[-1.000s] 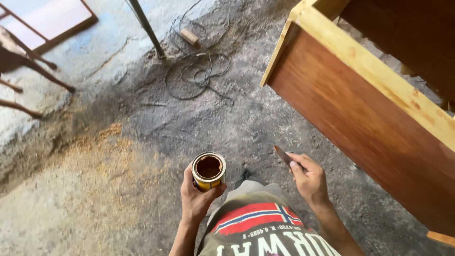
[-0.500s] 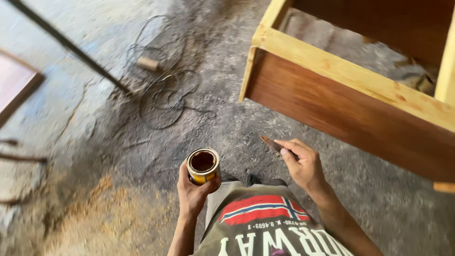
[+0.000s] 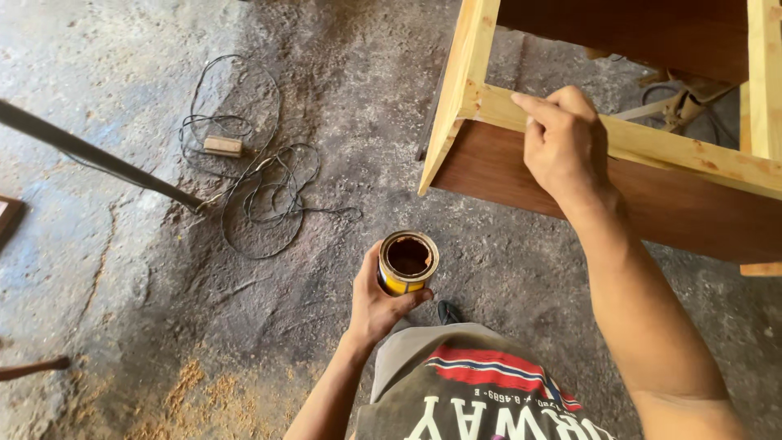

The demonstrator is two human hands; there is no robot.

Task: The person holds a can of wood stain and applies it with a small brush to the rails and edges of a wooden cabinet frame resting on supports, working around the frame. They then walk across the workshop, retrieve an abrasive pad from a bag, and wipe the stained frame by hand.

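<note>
Far left, a dark metal rod (image 3: 98,159) runs slantwise down to the floor (image 3: 122,310), which is rough grey concrete, pitted and stained. Pale sawdust (image 3: 187,387) lies scattered along the lower left. Just right of the rod's foot, a thin black cable (image 3: 261,195) sprawls in loose loops, with a small wooden block (image 3: 222,146) lying among them. The open floor between the cable and my legs is bare and gives free room.

My left hand (image 3: 376,303) holds a small round tin (image 3: 407,262) low at centre, above the floor and near my waist. My fingers (image 3: 415,298) wrap closed around its yellow side; the rim is brown-smeared and the inside shows dark brown liquid. The tin stands upright, well apart from the wooden frame above it.

Below, my shirt (image 3: 481,391) fills the bottom edge: grey cloth with a red, white and blue band and large white lettering.

Right of centre, a wooden cabinet (image 3: 652,204) stands on the floor. Its frame rails (image 3: 464,90) are pale raw timber, square-edged; the panel below is smooth reddish-brown board. The near corner juts toward the tin.

My right hand (image 3: 564,143) rests on the top front rail close to that corner, fingers curled in, index laid along the rail. Whether they pinch something I cannot tell; the back of the hand hides the palm. Behind the rail, a tangle of cable and pale offcuts (image 3: 680,106) lies on the floor.
</note>
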